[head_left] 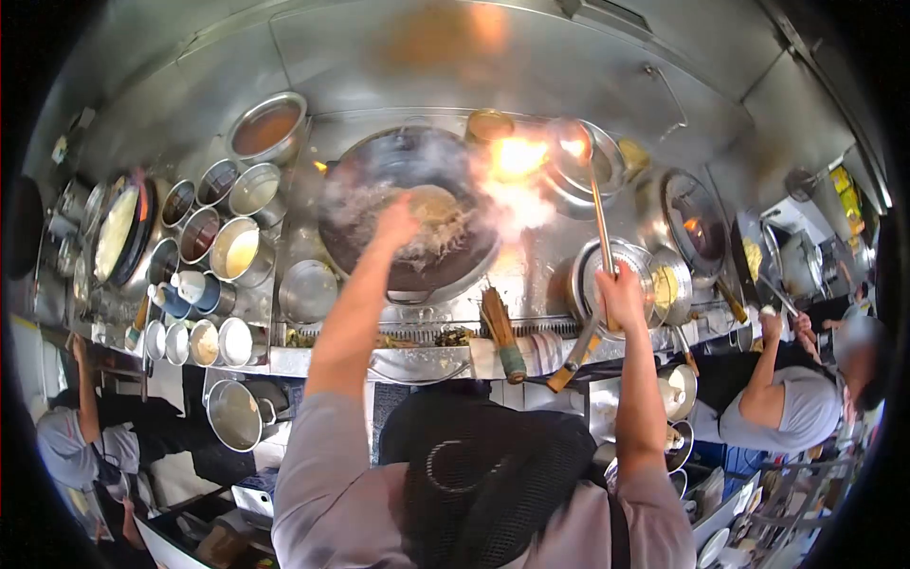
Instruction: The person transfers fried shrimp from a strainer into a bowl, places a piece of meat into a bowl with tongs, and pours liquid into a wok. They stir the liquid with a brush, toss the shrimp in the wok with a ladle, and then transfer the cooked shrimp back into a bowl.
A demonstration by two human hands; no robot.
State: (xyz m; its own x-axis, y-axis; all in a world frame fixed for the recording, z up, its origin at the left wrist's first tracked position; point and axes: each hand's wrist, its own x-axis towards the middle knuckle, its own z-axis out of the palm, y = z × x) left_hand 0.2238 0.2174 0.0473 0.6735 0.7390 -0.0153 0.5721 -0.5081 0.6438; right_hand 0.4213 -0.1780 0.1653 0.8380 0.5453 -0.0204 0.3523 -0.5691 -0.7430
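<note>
A large dark wok point(365, 251) sits on the steel range, steaming over its contents point(436, 223). My left hand point(398, 225) is stretched over the wok and smeared by motion and steam, so its fingers cannot be made out. On the right, my right hand point(621, 289) grips the long handle of a ladle point(602, 213). The ladle's round head is at the upper end, near the rim of a metal pot point(611, 156). Bright flames point(517, 166) rise between the wok and the ladle head.
Metal sauce containers point(242, 251) and squeeze bottles point(190, 286) stand at the left. A bamboo brush point(500, 332) lies at the front edge. Strainers point(668, 284) and another wok point(697, 223) are on the right. Co-workers point(787, 398) point(76, 441) stand on both sides.
</note>
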